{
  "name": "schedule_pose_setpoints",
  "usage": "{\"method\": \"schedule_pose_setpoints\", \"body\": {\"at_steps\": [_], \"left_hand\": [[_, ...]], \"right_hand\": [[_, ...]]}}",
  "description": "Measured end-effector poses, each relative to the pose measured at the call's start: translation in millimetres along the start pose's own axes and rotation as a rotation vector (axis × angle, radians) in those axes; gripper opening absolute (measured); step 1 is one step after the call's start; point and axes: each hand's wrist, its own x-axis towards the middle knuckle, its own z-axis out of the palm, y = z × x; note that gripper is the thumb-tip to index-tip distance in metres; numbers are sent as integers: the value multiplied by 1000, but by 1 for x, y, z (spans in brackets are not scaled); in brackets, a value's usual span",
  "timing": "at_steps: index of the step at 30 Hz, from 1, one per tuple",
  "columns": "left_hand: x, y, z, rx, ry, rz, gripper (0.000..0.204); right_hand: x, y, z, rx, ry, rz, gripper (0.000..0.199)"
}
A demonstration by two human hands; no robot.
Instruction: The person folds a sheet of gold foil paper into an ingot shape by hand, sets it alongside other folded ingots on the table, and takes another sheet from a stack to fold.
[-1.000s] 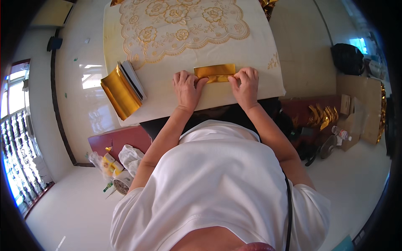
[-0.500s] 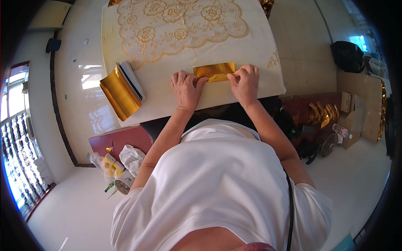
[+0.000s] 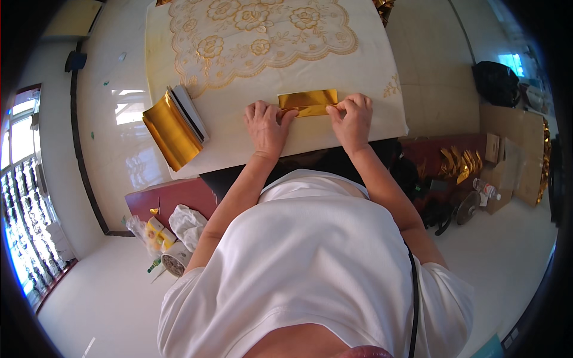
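A sheet of gold foil paper (image 3: 308,99) lies on the pale tablecloth in front of me, its near edge folded into a narrow strip. My left hand (image 3: 265,128) pinches the left end of that near fold between thumb and fingers. At the right end, my right hand (image 3: 352,121) grips the fold in the same way, with its fingers curled. The sheet's far part rests flat on the cloth. To the left of my left hand, a stack of gold foil paper (image 3: 172,132) sits near the table's edge, with white and dark layers along its right side.
The tablecloth (image 3: 239,95) carries an embroidered gold flower pattern. A dark red bench (image 3: 173,194) stands below the table, holding a white bag and a yellow packet on its left. Folded gold pieces (image 3: 461,162), a clear bottle (image 3: 488,188) and cardboard (image 3: 507,128) are at the right.
Both hands keep hold of the gold paper's near edge. The paper and my right hand have shifted very slightly to the right.
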Motion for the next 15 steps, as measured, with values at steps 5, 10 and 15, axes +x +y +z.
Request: {"method": "schedule_pose_setpoints", "body": {"at_steps": [5,10,15], "left_hand": [[0,0,-1,-28,-5,-2,34],[-1,2,-4,-59,6,6,26],[-1,1,-5,-84,-7,-21,23]], "right_hand": [[0,0,0,-24,-21,8,28],[1,-1,-1,-32,-32,12,28],[2,-1,-1,-43,-44,12,27]]}}
